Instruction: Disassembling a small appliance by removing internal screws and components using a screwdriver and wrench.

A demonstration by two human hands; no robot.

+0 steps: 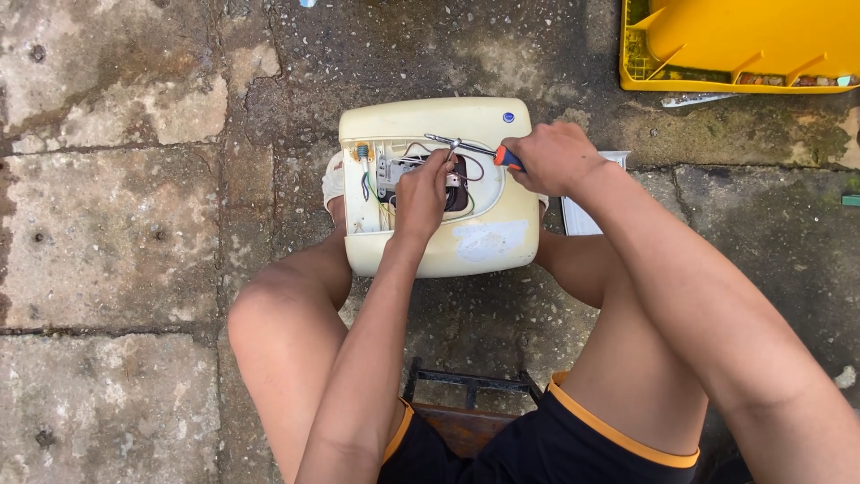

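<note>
Head view, looking straight down. Cream appliance casing (466, 242) lying on stone paving (116, 233), between the 2 bare knees, cover off at its left half. Open compartment (381, 193) along the casing's left edge: terminal block, coloured wires, dark round part partly hidden by the hand.

Left hand (421, 193) inside the compartment, fingers curled narrow around something small at the wiring; exactly what is pinched cannot be told. Fingertips touching the shaft of the screwdriver (461, 148) near its tip.

Right hand (555, 157) closed tight on the orange handle, over the casing's upper right corner. Metal shaft running left from the fist, nearly level, tip over the compartment's top edge.

White patch of scraped label (488, 240) near the casing's lower edge. White flat piece (578, 220) just beside the casing's right edge, partly under the right forearm. Yellow plastic bin (743, 45) at top right of the paving, well apart. Dark metal stool frame (470, 385) below, between the thighs. Black shorts with orange trim (618, 430).
</note>
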